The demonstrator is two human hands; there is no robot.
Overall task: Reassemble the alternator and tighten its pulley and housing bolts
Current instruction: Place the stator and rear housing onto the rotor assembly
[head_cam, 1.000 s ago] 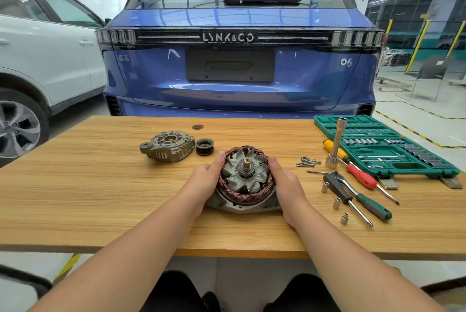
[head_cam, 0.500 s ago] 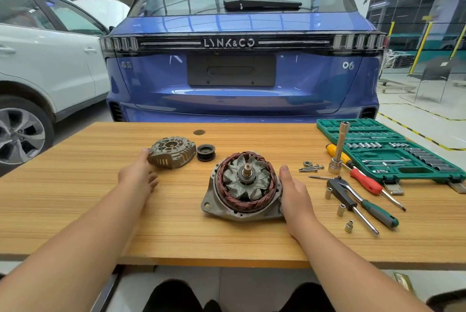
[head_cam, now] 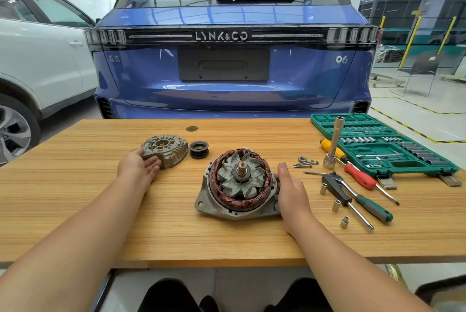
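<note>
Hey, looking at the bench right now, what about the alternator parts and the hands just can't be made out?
Head view only:
- Left hand on the housing cover: fingertips hidden under its edge, grip unclear.
- Right hand beside the alternator body: fingers hidden behind the hand.
- Alternator body underside: hidden against the table.
- Socket sizes in the green case: too small.
</note>
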